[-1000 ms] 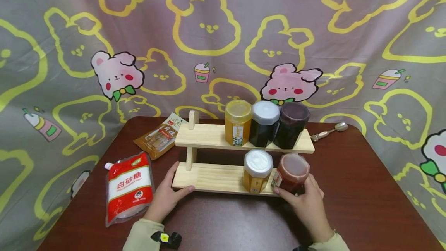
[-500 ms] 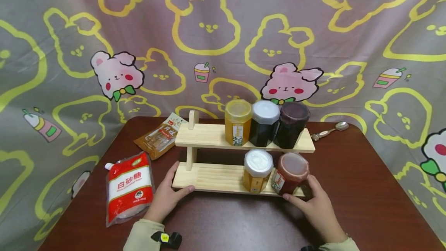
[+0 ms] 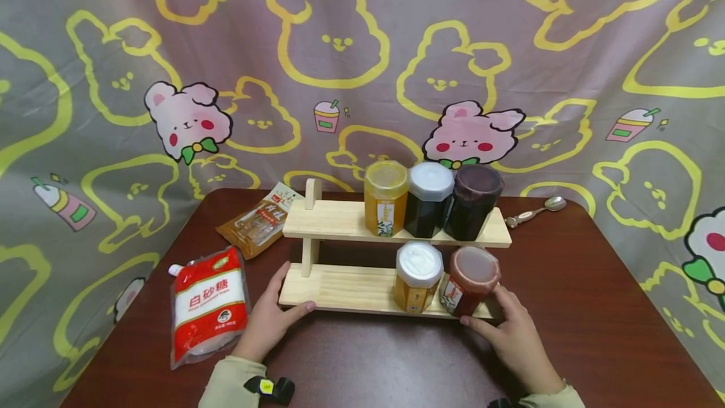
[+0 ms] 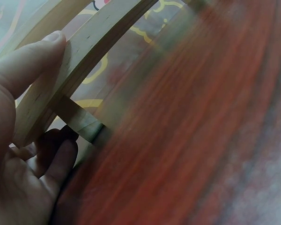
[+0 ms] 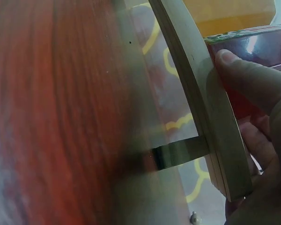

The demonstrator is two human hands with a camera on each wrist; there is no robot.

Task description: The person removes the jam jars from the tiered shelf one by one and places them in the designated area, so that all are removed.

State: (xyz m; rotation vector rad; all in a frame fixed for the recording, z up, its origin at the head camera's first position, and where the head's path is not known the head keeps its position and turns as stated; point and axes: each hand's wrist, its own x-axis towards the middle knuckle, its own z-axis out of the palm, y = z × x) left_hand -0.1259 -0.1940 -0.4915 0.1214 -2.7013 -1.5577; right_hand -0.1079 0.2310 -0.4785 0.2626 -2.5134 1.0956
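Note:
A two-tier wooden rack [image 3: 345, 288] stands on the table with jars on both tiers. My left hand [image 3: 272, 313] grips the left end of its lower board, thumb on the front edge and fingers curled beneath in the left wrist view. My right hand [image 3: 514, 335] holds the right end of that board, thumb at the front edge beside a jar of red sauce [image 3: 471, 282]. Left of this jar is a white-lidded amber jar [image 3: 418, 279]. On the upper tier stand a yellow jar [image 3: 386, 200] and two dark jars, one white-lidded [image 3: 429, 203], one dark-lidded [image 3: 473, 203].
A red and white sugar pouch [image 3: 209, 307] lies left of my left hand. Behind it, by the rack's left end, is a brown spice packet [image 3: 260, 222]. A metal spoon [image 3: 535, 211] lies at the back right. A patterned curtain [image 3: 362, 68] hangs behind the table.
My right hand has moved from the red sauce jar to the right end of the lower board. The jar has turned slightly, showing more label. My left hand has stayed put.

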